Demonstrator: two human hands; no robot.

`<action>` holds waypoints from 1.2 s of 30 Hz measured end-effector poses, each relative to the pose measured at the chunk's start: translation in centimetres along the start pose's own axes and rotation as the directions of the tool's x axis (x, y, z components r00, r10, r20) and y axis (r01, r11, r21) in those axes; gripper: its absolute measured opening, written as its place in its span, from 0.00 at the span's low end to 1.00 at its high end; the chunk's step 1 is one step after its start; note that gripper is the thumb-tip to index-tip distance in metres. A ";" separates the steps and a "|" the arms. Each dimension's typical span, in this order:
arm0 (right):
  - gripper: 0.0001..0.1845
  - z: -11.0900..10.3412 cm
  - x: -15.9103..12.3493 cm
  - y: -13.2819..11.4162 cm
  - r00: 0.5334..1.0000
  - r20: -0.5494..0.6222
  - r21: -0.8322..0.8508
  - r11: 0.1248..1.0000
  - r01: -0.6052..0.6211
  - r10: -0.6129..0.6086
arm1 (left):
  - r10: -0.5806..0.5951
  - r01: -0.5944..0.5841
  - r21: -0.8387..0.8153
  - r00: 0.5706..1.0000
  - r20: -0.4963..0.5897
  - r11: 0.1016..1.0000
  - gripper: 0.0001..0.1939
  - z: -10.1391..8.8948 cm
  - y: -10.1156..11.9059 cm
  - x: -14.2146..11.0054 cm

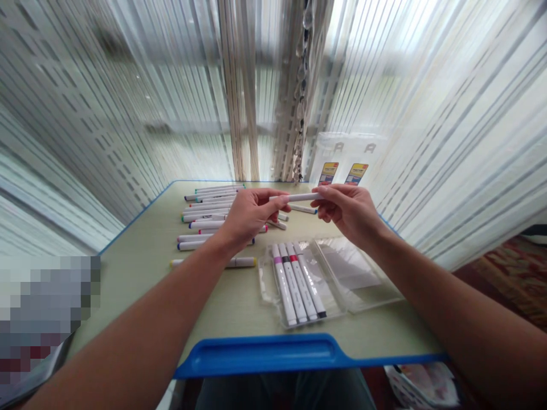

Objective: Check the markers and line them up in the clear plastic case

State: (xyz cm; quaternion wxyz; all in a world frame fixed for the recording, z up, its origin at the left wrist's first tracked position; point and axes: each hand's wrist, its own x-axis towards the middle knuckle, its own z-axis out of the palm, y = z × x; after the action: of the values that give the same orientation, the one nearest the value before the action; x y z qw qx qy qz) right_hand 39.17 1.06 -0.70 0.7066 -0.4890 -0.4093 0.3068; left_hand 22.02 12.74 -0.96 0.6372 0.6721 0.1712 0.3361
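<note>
A white marker (303, 197) is held level above the table, one end in each hand. My left hand (256, 210) pinches its left end, and my right hand (346, 202) grips the right end; the fingers cover both tips. Below my hands lies an opened clear plastic case (267, 279). Several white markers (294, 285) stand side by side in its left half, with purple, black and red bands. The right half (350, 273) lies spread flat. Loose markers (205, 222) with coloured ends lie in rows to the left, partly hidden behind my left hand and forearm.
The pale green table (141, 245) has a blue rim with a moulded blue tray (265, 350) at the front. Two clear packages with labels (356, 173) stand at the back right. String curtains (192, 85) hang behind. A white basket (421, 387) sits low at right.
</note>
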 end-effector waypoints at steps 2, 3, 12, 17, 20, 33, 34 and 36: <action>0.10 0.0 -0.1 0.3 0.999 0.040 -0.029 0.999 0.027 -0.026 | 0.024 -0.024 0.034 1.000 -0.011 0.999 0.14 0.0 0.0 0.0; 0.10 0.0 -0.1 0.5 0.997 0.058 -0.046 0.998 0.044 -0.042 | 0.035 -0.034 0.052 0.999 -0.016 0.998 0.14 0.1 0.0 -0.1; 0.12 -0.3 -0.4 0.7 0.974 0.076 -0.435 0.872 0.226 -0.215 | 0.050 -0.048 0.124 0.999 -0.017 0.991 0.10 1.2 0.5 -0.7; 0.13 -0.4 -0.6 0.7 0.938 0.143 -0.619 0.711 0.333 -0.315 | 0.121 -0.136 0.231 0.990 0.077 0.964 0.14 1.3 -0.3 -0.6; 0.14 -0.4 -0.7 0.5 0.918 0.178 -0.687 0.624 0.374 -0.355 | 0.159 -0.190 0.320 0.980 0.119 0.928 0.13 1.4 -0.5 -0.6; 0.16 -0.3 -0.8 0.3 0.946 0.157 -0.695 0.649 0.310 -0.283 | 0.200 -0.229 0.234 0.969 0.144 0.945 0.11 2.1 -0.8 -0.8; 0.15 -0.3 -0.8 0.3 0.947 0.152 -0.693 0.653 0.306 -0.283 | 0.197 -0.226 0.220 0.969 0.148 0.949 0.11 2.1 -0.8 -0.7; 0.14 -0.3 -0.8 0.3 0.949 0.147 -0.681 0.667 0.302 -0.280 | 0.197 -0.224 0.185 0.968 0.152 0.957 0.11 2.1 -0.9 -0.7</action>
State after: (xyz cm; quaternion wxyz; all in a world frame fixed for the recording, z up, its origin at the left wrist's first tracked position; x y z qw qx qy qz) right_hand 39.09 0.34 -1.26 0.5039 -0.6421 -0.5774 0.0210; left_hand 23.13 10.84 -1.89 0.5367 0.7680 0.0888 0.3379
